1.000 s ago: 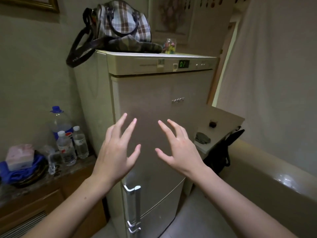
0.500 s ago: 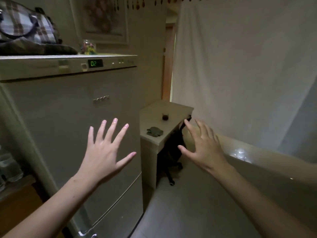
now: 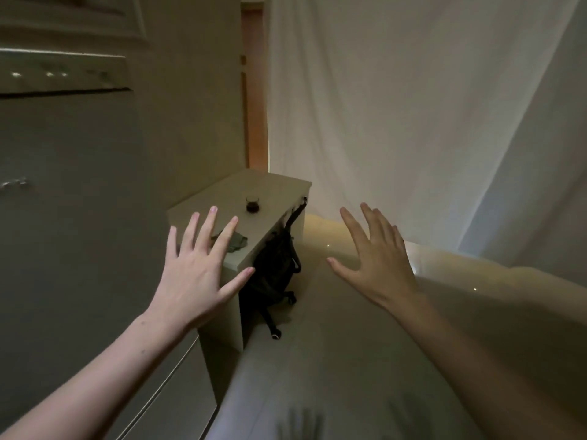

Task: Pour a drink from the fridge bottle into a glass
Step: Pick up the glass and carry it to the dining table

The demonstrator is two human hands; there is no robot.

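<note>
Neither hand grips anything: the left hand (image 3: pixel 193 274) and right hand (image 3: pixel 378 265) are both held out with fingers spread wide and palms facing away. Since 0.5 s ago the view has swung further right, so only the right edge of the fridge (image 3: pixel 73 217) (door shut, bottle not visible) remains at left, and the white desk (image 3: pixel 270 192) now sits centred between the 2 hands. On it stands the glass (image 3: pixel 252 205), holding something dark, with a black chair (image 3: pixel 274 265) tucked underneath.
</note>
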